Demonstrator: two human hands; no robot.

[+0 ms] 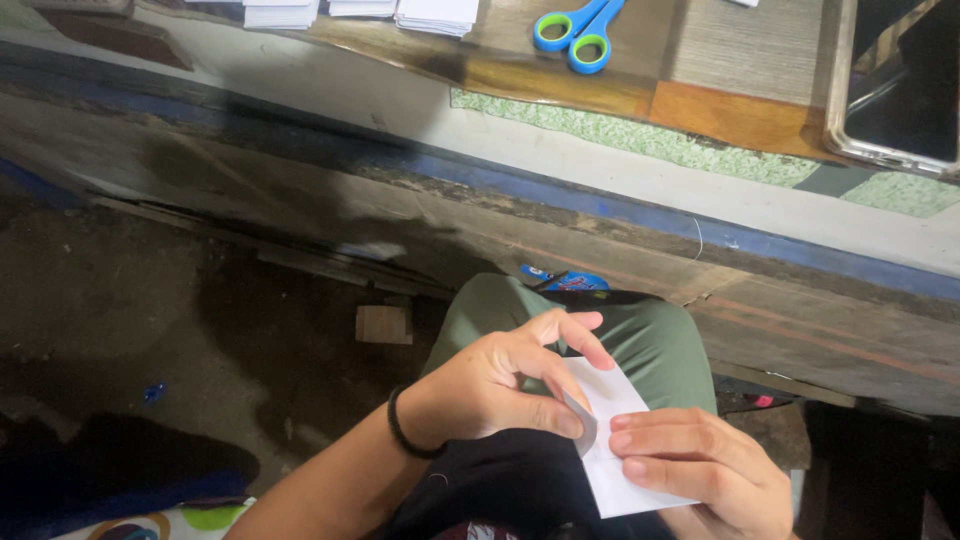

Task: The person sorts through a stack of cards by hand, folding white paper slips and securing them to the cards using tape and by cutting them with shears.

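A small white sheet of paper (pixel 612 440) rests over my lap, above my green trousers (pixel 655 335). My left hand (pixel 500 385), with a black band on its wrist, pinches a folded flap at the paper's left edge between thumb and forefinger. My right hand (pixel 700 470) grips the paper's lower right side, fingers lying across it. Both hands touch at the fold.
On the wooden work table (pixel 560 80) above lie blue-and-green scissors (pixel 578 32), stacks of white paper (pixel 436 14) and a phone (pixel 905 95) at the right. A small wooden block (pixel 383 324) sits on the dirt floor left of my knee.
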